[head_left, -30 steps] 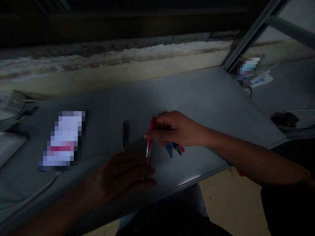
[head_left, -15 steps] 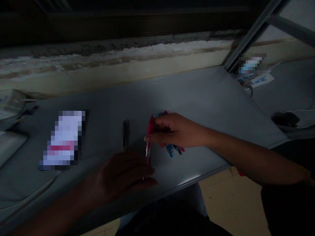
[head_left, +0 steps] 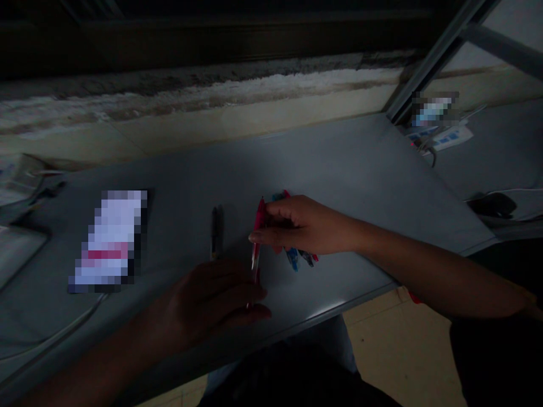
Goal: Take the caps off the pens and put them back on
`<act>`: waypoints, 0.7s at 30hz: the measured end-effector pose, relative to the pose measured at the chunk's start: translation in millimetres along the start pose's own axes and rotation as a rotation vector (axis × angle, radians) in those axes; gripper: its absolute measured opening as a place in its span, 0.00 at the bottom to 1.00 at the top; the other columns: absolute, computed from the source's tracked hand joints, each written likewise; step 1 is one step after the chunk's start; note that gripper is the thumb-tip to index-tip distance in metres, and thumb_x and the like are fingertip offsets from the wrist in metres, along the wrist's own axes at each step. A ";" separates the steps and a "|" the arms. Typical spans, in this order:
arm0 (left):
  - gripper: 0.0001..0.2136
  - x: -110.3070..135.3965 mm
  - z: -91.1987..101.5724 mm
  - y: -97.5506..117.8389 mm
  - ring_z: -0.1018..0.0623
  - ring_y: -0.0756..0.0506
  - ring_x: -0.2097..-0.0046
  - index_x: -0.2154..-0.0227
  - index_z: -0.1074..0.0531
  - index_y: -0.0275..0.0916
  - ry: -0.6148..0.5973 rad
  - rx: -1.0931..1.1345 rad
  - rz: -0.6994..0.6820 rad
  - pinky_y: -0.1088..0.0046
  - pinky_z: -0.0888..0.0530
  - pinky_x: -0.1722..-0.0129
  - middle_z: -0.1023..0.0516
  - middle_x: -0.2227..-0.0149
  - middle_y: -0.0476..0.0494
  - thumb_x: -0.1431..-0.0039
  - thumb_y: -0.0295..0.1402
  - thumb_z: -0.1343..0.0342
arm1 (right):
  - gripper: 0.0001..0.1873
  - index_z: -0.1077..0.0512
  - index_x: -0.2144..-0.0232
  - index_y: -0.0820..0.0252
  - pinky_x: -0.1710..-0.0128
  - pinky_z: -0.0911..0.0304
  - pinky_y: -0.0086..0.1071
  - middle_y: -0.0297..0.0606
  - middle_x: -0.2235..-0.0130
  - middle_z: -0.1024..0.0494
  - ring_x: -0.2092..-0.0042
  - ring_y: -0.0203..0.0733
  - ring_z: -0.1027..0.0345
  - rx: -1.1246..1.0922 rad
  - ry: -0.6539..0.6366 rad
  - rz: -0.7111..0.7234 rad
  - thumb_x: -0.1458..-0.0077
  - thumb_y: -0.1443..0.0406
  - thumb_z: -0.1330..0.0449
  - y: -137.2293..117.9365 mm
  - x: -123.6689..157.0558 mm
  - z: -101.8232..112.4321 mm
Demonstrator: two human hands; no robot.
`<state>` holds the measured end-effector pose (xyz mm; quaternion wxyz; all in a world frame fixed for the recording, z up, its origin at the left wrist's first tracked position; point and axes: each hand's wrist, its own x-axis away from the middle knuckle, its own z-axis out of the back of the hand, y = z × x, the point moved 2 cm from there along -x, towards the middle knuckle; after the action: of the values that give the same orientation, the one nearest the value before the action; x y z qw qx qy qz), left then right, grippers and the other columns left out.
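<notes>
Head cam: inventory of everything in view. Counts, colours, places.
grey desk: 1, grey, across the view
pink pen: 1, pink with clear lower barrel, between both hands
dark pen: 1, black, on desk left of pink pen
pens under right hand: at least 2, blue and dark, on desk
pixelated packet: 1, white and pink, on desk at left
printed paper: 1, white and blue, far right
dark object: 1, black, right, beside white cable
metal frame bar: 1, silver, upper right
left hand: 1, at pink pen's lower end
right hand: 1, pinching pink pen
</notes>
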<state>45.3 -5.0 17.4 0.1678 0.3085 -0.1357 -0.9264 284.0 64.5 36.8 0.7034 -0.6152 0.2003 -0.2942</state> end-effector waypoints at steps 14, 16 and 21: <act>0.05 1.0 -0.3 -1.1 0.11 0.46 0.60 0.49 0.20 0.42 0.004 -0.035 0.021 0.72 0.12 0.59 0.11 0.59 0.48 0.19 0.37 0.36 | 0.26 0.28 0.63 0.58 0.67 0.38 0.29 0.28 0.72 0.24 0.70 0.32 0.32 -0.072 0.049 0.012 0.31 0.43 0.30 -0.1 -1.0 -0.6; 0.03 1.5 -1.2 -0.2 0.11 0.47 0.60 0.50 0.20 0.43 0.009 -0.055 0.012 0.73 0.12 0.60 0.11 0.60 0.50 0.19 0.35 0.36 | 0.26 0.28 0.64 0.58 0.68 0.39 0.29 0.28 0.72 0.24 0.71 0.32 0.32 -0.064 0.028 -0.005 0.30 0.44 0.31 -1.4 0.0 -0.4; 0.05 5.4 -3.9 -0.8 0.11 0.47 0.60 0.51 0.20 0.42 0.011 -0.056 -0.006 0.73 0.13 0.58 0.11 0.62 0.51 0.17 0.35 0.39 | 0.26 0.30 0.66 0.58 0.67 0.38 0.29 0.28 0.72 0.25 0.71 0.31 0.33 -0.062 0.010 0.010 0.29 0.44 0.32 -4.1 1.1 -0.7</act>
<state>43.5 -7.0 11.3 0.1746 0.3090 -0.1078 -0.9287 283.7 63.0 40.8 0.6845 -0.6341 0.2159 -0.2877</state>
